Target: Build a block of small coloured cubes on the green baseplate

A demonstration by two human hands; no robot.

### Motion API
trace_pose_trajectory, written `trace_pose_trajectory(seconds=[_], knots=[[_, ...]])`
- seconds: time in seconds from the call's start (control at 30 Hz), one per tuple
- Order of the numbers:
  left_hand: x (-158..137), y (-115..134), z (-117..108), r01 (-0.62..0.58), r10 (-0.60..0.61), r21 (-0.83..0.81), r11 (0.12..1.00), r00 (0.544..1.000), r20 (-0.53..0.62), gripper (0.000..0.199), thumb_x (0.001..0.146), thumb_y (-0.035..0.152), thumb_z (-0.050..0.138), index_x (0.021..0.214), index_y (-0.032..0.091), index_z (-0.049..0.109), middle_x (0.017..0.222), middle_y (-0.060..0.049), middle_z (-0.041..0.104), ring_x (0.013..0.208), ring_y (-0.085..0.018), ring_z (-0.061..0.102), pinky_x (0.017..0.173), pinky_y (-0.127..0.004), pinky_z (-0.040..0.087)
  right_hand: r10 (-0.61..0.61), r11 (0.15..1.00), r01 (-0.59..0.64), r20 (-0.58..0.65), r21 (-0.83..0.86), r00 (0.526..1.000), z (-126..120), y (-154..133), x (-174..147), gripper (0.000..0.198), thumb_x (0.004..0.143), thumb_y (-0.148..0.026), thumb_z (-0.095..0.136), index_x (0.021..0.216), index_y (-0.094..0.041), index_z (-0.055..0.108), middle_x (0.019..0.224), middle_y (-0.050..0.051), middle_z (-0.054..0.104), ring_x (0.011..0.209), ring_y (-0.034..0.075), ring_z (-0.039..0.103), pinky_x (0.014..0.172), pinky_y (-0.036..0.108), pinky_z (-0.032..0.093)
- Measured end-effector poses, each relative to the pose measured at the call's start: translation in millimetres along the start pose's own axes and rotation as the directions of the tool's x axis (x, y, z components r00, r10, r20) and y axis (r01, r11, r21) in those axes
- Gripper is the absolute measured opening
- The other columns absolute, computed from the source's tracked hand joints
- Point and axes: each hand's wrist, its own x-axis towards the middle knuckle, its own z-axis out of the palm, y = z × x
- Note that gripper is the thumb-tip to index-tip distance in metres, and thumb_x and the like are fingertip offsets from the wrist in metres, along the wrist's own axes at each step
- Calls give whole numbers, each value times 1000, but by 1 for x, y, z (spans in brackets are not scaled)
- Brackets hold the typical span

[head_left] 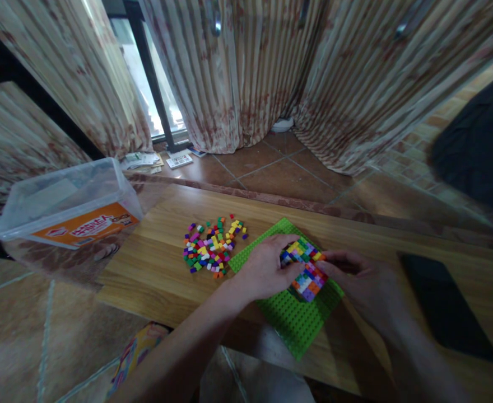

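Observation:
A green studded baseplate point(299, 324) lies at an angle on the wooden table. On it stands a block of multicoloured toy bricks point(311, 282), built several layers high. My left hand point(267, 266) wraps round the block's left side, with the thumb along its near face and the fingers over its far edge. My right hand point(358, 277) is at the block's right corner, thumb and forefinger closed together there. Whether a small brick sits between those fingertips, I cannot make out. Left of the baseplate lies a loose pile of small coloured bricks point(210, 246).
A clear plastic tub point(72, 196) with an orange label stands beyond the table's left end. A dark flat slab point(446, 302) lies on the wooden table point(154, 246) at the right. Striped curtains point(238, 73) hang behind, with papers point(141, 161) on the tiled floor.

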Motion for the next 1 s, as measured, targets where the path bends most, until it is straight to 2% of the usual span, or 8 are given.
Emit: trace_pose_trajectory(seconds=[0.17,0.27,0.53,0.7,0.8,0.9,1.0], knots=[[-1,-2,2,2,-2,11,1000,1000,-28,39,80,25,63,118,18,59,116,-9,67,108,-23,62,97,-39,49,-9,1000,10,-7,8,1000,2,-6,-1,25,68,-42,72,79,-20,75,73,5,75,58,18,66,51,28,51],[-1,-2,3,4,-4,10,1000,1000,-24,36,81,26,62,117,19,60,115,-8,67,108,-23,62,98,-39,49,-37,998,37,-9,-42,999,2,-7,-2,23,70,-42,71,79,-21,76,71,3,75,53,17,64,48,27,49],[-1,-1,2,-6,7,24,1000,1000,-27,40,81,26,62,119,16,59,115,-10,67,106,-24,63,96,-38,49,-55,992,52,-24,-119,998,3,-5,-1,22,71,-42,69,78,-22,75,74,3,75,56,17,66,50,28,50],[-2,-2,1,-10,10,20,1000,1000,-21,39,82,28,62,120,17,58,117,-10,67,108,-24,62,97,-39,49,20,993,-12,70,-121,997,-2,-6,-1,30,70,-47,71,85,-21,75,76,3,75,61,20,67,53,29,51],[-1,-2,1,-14,15,15,1000,1000,-13,36,83,28,62,117,18,60,116,-9,67,107,-23,62,97,-39,49,26,996,-14,129,-91,991,-6,-6,1,36,73,-51,70,93,-21,74,82,4,76,68,21,70,58,29,53],[-1,-2,1,-9,9,12,1000,1000,-7,36,82,27,62,117,18,60,116,-9,67,108,-24,62,99,-40,49,17,1000,-15,92,-17,996,-6,-6,3,38,81,-53,61,93,-20,75,85,4,77,75,21,71,63,28,53],[-1,-1,1,5,-5,17,1000,1000,-1,38,82,27,62,119,18,59,118,-10,66,108,-24,62,99,-41,48,26,1000,-26,48,7,999,-1,-7,6,40,82,-54,59,88,-19,76,77,3,76,70,21,70,60,27,52]])
